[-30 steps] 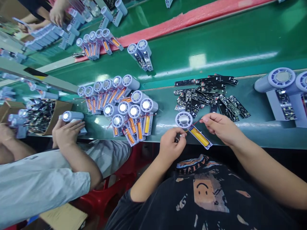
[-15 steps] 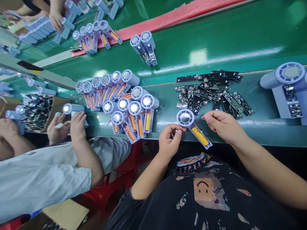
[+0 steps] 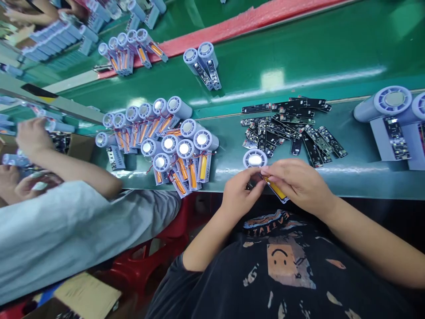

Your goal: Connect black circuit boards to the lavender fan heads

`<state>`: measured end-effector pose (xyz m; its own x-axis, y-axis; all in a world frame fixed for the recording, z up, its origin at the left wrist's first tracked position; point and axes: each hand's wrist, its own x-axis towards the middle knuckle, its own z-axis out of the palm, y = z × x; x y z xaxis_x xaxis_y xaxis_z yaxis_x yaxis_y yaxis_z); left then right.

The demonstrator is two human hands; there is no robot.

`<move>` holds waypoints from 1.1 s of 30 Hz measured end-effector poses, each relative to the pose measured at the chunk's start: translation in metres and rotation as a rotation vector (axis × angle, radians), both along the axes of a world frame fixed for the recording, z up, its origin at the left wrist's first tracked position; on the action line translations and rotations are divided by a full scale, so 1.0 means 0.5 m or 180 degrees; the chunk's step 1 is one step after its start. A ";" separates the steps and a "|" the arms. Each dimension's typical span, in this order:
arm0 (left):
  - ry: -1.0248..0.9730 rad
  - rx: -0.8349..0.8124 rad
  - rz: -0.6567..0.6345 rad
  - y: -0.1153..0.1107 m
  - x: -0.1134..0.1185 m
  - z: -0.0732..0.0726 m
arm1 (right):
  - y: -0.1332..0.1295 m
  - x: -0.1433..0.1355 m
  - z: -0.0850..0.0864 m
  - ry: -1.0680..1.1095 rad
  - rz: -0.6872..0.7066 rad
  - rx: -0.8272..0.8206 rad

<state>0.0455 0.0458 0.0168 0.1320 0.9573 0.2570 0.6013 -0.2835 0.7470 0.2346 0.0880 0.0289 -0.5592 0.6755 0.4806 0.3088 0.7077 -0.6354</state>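
Observation:
A lavender fan unit [image 3: 255, 158] with a round silver centre lies at the table's front edge, its handle with a yellow battery [image 3: 276, 189] pointing down towards my shirt. My left hand [image 3: 243, 188] is closed just below the round head, with part of a dark circuit board [image 3: 249, 186] showing between its fingers. My right hand [image 3: 295, 184] is pinched over the top of the handle, its fingertips meeting those of my left hand. Whatever its fingertips hold there is too small and covered to make out.
Loose circuit boards [image 3: 292, 128] lie behind my hands. Fans with orange batteries [image 3: 184, 148] crowd the left; larger-looking fans [image 3: 393, 99] stand right. Two fans [image 3: 206, 55] rest on the green belt [image 3: 299, 57]. At far left, a co-worker's arm [image 3: 79, 164] reaches over a box [image 3: 81, 148].
My right hand has moved left from the side, where it held red wires out, to meet my left hand. The co-worker's hands have left a fan and moved further left.

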 end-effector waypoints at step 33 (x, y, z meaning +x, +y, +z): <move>-0.1271 -0.0326 0.0543 -0.061 -0.040 -0.009 | 0.002 -0.034 -0.012 -0.0370 0.0423 -0.0958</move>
<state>0.0254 0.0152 0.0121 -0.1203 0.9800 0.1585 0.2918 -0.1177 0.9492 0.2174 0.0892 0.0229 -0.6912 0.6948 0.1988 0.3090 0.5328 -0.7878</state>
